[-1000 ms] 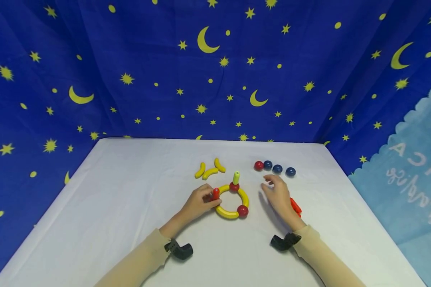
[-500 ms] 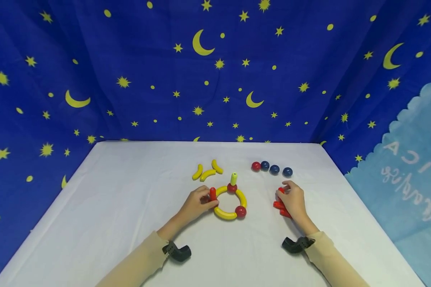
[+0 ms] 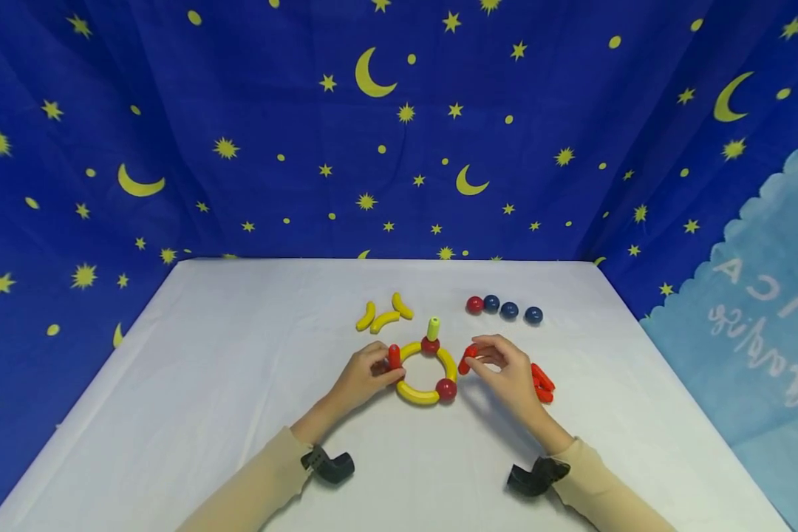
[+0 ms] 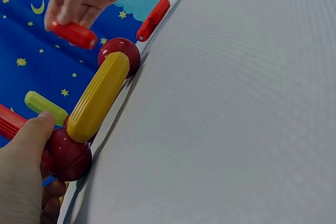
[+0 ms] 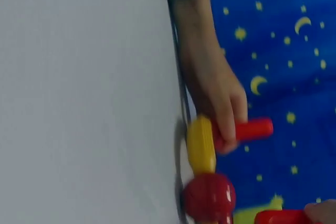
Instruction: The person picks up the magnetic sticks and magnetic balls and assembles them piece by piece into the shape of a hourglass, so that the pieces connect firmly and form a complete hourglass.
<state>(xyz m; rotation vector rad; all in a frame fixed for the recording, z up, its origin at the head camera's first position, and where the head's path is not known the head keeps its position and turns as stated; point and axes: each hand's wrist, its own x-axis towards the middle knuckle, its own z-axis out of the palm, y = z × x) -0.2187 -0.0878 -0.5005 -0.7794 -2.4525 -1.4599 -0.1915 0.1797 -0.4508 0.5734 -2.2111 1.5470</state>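
A ring of yellow curved bars (image 3: 417, 396) and dark red balls lies on the white table. Its left ball (image 4: 68, 155) is gripped between thumb and fingers of my left hand (image 3: 362, 377), and a red rod (image 3: 394, 357) stands up from that ball. On the ring's back ball (image 3: 430, 346) a light green rod (image 3: 434, 328) stands upright. The front right ball (image 3: 446, 389) has no rod on it. My right hand (image 3: 510, 375) pinches another red rod (image 3: 467, 360), tilted and just right of the ring, apart from it.
Several loose red rods (image 3: 542, 386) lie right of my right hand. Behind the ring are loose yellow curved bars (image 3: 385, 322). At the back right, a red ball (image 3: 475, 304) and blue balls (image 3: 509, 310) sit in a row. A starry blue curtain (image 3: 292, 111) hangs beyond the table.
My right hand reached right to the red rods, took one, and brought it left beside the ring. My left hand has kept its grip on the left ball.
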